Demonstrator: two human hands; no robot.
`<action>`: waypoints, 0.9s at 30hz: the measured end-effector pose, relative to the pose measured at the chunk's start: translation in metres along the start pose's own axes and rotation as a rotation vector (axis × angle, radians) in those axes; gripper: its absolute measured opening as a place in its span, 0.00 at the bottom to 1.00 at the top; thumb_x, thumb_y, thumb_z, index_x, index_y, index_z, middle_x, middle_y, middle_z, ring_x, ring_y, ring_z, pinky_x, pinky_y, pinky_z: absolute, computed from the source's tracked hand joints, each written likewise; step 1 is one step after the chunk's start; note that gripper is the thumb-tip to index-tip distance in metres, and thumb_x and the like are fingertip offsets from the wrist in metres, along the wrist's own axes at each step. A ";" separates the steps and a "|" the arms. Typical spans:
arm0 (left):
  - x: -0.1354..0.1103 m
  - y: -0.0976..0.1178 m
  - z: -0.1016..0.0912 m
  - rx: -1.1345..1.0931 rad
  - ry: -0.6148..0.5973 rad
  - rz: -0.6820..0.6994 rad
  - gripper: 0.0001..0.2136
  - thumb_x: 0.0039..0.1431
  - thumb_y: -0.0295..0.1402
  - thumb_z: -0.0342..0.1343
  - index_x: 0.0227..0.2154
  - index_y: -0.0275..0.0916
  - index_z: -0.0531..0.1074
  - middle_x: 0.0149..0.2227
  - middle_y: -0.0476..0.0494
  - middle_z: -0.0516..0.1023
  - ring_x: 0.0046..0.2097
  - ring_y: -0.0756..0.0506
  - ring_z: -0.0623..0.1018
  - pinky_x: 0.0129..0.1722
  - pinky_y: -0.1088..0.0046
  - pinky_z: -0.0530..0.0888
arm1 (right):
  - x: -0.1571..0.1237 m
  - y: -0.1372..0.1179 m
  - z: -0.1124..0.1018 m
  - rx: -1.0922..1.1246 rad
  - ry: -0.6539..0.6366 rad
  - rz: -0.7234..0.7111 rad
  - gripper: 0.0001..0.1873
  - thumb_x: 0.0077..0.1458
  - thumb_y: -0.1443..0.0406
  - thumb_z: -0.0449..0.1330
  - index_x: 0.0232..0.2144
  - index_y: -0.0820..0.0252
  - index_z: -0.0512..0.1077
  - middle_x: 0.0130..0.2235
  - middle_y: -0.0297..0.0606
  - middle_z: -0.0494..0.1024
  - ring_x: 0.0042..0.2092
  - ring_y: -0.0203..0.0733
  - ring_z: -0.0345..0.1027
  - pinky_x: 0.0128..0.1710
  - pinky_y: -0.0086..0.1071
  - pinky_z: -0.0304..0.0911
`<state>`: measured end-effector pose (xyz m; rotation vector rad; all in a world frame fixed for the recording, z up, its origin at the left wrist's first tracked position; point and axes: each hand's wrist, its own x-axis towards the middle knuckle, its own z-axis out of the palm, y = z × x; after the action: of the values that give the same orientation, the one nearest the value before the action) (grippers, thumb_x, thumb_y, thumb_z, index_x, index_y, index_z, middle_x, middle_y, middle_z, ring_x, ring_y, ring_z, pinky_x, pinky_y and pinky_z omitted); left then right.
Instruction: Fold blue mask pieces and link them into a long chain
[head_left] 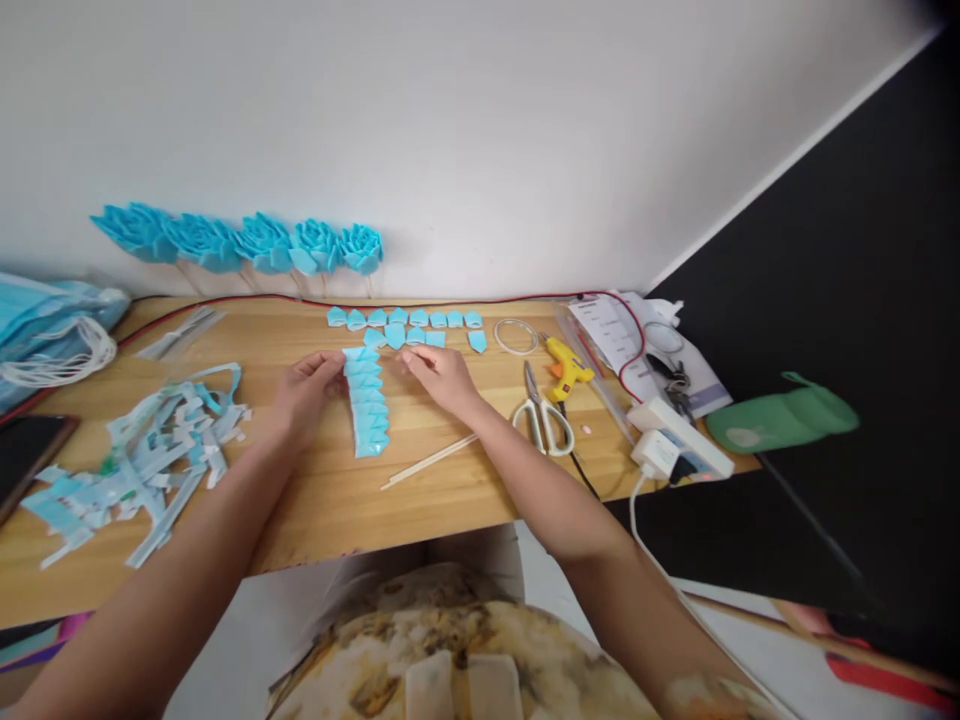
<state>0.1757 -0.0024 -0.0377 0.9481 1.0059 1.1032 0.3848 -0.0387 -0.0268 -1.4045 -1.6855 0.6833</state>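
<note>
A column of overlapping pointed light-blue folded pieces (367, 405) lies on the wooden table between my hands. My left hand (309, 388) is closed at its upper left edge, with thumb and fingertips pinching the top piece. My right hand (439, 378) is just right of the column's top, its thumb and forefinger pressed together. Whatever is between those fingertips is too small to make out. Behind my hands are two rows of single blue folded petals (395, 336). Two thin wooden sticks (427, 463) lie beneath my right wrist.
Several blue flowers on sticks (262, 243) lean against the wall. Blue-white scraps (161, 455) and a phone (30, 455) lie on the left. On the right are scissors (541, 420), a yellow glue gun (568, 370), a clear ring (516, 337), a power strip (686, 440) and a green bottle (784, 418).
</note>
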 end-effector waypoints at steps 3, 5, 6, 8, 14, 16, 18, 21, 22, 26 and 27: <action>0.001 0.000 0.000 -0.003 0.017 0.000 0.13 0.42 0.39 0.68 0.25 0.36 0.73 0.24 0.49 0.75 0.26 0.50 0.72 0.30 0.74 0.71 | 0.000 0.000 -0.002 -0.264 -0.013 -0.052 0.17 0.66 0.60 0.53 0.30 0.58 0.77 0.30 0.34 0.79 0.34 0.37 0.68 0.34 0.30 0.52; 0.002 0.000 -0.001 0.003 0.010 0.008 0.13 0.42 0.39 0.68 0.26 0.36 0.74 0.24 0.49 0.75 0.27 0.50 0.73 0.30 0.73 0.71 | 0.000 0.001 -0.001 -0.341 -0.022 -0.072 0.17 0.66 0.60 0.53 0.30 0.57 0.77 0.31 0.35 0.78 0.35 0.38 0.68 0.34 0.30 0.51; 0.002 -0.001 -0.001 0.007 -0.001 0.010 0.13 0.43 0.39 0.68 0.26 0.36 0.74 0.24 0.49 0.74 0.27 0.49 0.73 0.30 0.73 0.71 | 0.000 0.001 -0.001 -0.353 -0.032 -0.080 0.16 0.66 0.60 0.53 0.31 0.57 0.77 0.32 0.35 0.79 0.36 0.38 0.68 0.35 0.30 0.51; 0.002 -0.002 -0.003 0.014 -0.021 0.016 0.13 0.44 0.40 0.68 0.26 0.37 0.74 0.24 0.49 0.74 0.27 0.49 0.72 0.29 0.73 0.71 | 0.000 0.002 0.001 -0.365 -0.053 -0.099 0.16 0.67 0.60 0.53 0.33 0.56 0.78 0.34 0.35 0.80 0.37 0.38 0.69 0.36 0.30 0.51; 0.003 -0.007 -0.005 0.045 -0.043 0.029 0.13 0.45 0.41 0.68 0.26 0.37 0.76 0.24 0.49 0.75 0.27 0.50 0.72 0.30 0.75 0.71 | 0.000 0.004 0.000 -0.419 -0.084 -0.116 0.15 0.68 0.60 0.52 0.37 0.55 0.78 0.39 0.35 0.81 0.40 0.38 0.70 0.37 0.30 0.53; 0.003 -0.008 -0.004 0.050 -0.038 0.029 0.13 0.46 0.41 0.67 0.27 0.36 0.75 0.24 0.50 0.75 0.27 0.51 0.72 0.31 0.75 0.71 | 0.001 0.004 -0.002 -0.433 -0.079 -0.105 0.15 0.68 0.60 0.52 0.38 0.55 0.78 0.39 0.36 0.81 0.40 0.38 0.70 0.37 0.30 0.53; 0.003 -0.009 -0.003 0.052 -0.029 0.030 0.13 0.46 0.41 0.67 0.26 0.36 0.75 0.24 0.50 0.75 0.27 0.51 0.72 0.30 0.75 0.70 | 0.001 0.005 -0.004 -0.443 -0.064 -0.101 0.15 0.67 0.60 0.53 0.38 0.56 0.78 0.38 0.36 0.81 0.40 0.39 0.70 0.37 0.30 0.52; 0.003 -0.007 -0.002 0.070 -0.027 0.044 0.14 0.44 0.42 0.68 0.25 0.37 0.74 0.23 0.50 0.74 0.26 0.50 0.71 0.29 0.75 0.69 | 0.002 0.006 -0.006 -0.458 -0.041 -0.096 0.15 0.67 0.60 0.53 0.35 0.56 0.78 0.36 0.36 0.81 0.38 0.39 0.68 0.36 0.31 0.51; 0.003 -0.006 -0.001 0.079 -0.031 0.048 0.14 0.43 0.42 0.68 0.24 0.37 0.74 0.23 0.50 0.74 0.26 0.50 0.71 0.29 0.75 0.69 | 0.002 0.006 -0.006 -0.469 -0.040 -0.093 0.15 0.67 0.60 0.53 0.34 0.56 0.78 0.35 0.36 0.80 0.37 0.39 0.68 0.35 0.31 0.50; 0.001 -0.003 0.001 0.102 -0.028 0.058 0.15 0.42 0.44 0.67 0.22 0.37 0.73 0.22 0.50 0.73 0.26 0.50 0.70 0.30 0.74 0.68 | 0.002 0.008 -0.003 -0.495 -0.059 -0.100 0.17 0.67 0.61 0.52 0.30 0.57 0.76 0.32 0.35 0.79 0.35 0.38 0.67 0.34 0.30 0.49; 0.001 -0.003 0.001 0.104 -0.026 0.061 0.15 0.42 0.44 0.67 0.22 0.36 0.73 0.22 0.50 0.73 0.26 0.50 0.70 0.30 0.74 0.68 | 0.001 0.008 -0.002 -0.493 -0.066 -0.107 0.16 0.67 0.61 0.52 0.30 0.57 0.76 0.33 0.36 0.79 0.36 0.38 0.67 0.34 0.30 0.50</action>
<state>0.1774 -0.0019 -0.0407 1.0810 1.0263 1.0949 0.3903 -0.0359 -0.0321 -1.6184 -2.0574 0.2610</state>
